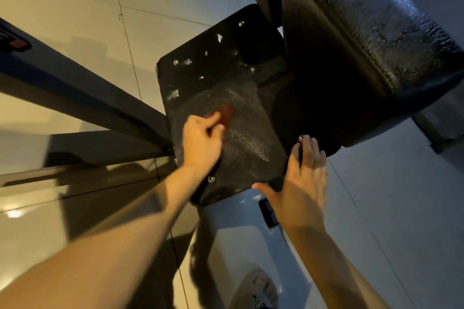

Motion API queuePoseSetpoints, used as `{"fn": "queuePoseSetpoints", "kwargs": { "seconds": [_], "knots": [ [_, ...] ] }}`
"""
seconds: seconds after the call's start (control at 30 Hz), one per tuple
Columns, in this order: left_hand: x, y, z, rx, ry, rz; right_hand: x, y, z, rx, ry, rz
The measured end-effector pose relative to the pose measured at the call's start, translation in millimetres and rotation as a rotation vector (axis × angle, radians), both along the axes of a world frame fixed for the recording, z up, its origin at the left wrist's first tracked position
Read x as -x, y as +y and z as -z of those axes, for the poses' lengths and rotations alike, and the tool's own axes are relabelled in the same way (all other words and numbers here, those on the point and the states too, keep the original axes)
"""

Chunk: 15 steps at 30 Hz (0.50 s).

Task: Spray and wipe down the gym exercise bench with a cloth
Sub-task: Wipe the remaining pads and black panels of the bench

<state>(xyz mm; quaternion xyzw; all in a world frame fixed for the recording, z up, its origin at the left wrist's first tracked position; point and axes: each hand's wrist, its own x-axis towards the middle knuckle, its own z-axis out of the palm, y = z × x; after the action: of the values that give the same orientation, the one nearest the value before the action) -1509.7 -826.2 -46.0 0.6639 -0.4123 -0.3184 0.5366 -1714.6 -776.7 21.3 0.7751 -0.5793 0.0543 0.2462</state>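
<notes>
The left hand (200, 140) is curled round a blurred reddish cloth (226, 111), which is pressed to the bench's black textured panel (251, 143). White spray spots (187, 61) lie beyond the cloth, along the panel's long axis and away from the person; the left hand is judged nearer them. The right hand (301, 183), fingers straight, is rested on the panel's right edge, below the bench pad (364, 32)
</notes>
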Motion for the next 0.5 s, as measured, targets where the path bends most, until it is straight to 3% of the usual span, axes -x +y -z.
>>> {"fn": "queuePoseSetpoints", "kwargs": {
  "seconds": [0.1,0.17,0.23,0.37,0.43,0.5],
  "knots": [
    [40.9,17.4,-32.7,0.244,-0.069,0.359,1.3,-2.4,1.5,0.002,-0.008,-0.008],
    [36.3,5.8,-36.8,0.364,-0.228,0.455,0.7,-3.9,1.2,-0.005,-0.011,-0.007],
    [19.0,-13.9,-26.6,0.352,-0.225,0.321,0.0,-2.5,1.1,-0.020,-0.007,0.005],
    [-6.7,-37.2,-10.2,0.073,-0.049,-0.038,-1.8,2.0,0.5,-0.034,0.007,0.028],
    [6.2,-27.1,-16.7,0.096,-0.011,-0.019,-0.9,1.4,0.3,-0.047,0.000,0.032],
    [36.2,-1.2,-30.5,0.209,-0.014,0.174,0.6,-0.3,-0.5,-0.041,-0.020,0.019]
  ]
}}
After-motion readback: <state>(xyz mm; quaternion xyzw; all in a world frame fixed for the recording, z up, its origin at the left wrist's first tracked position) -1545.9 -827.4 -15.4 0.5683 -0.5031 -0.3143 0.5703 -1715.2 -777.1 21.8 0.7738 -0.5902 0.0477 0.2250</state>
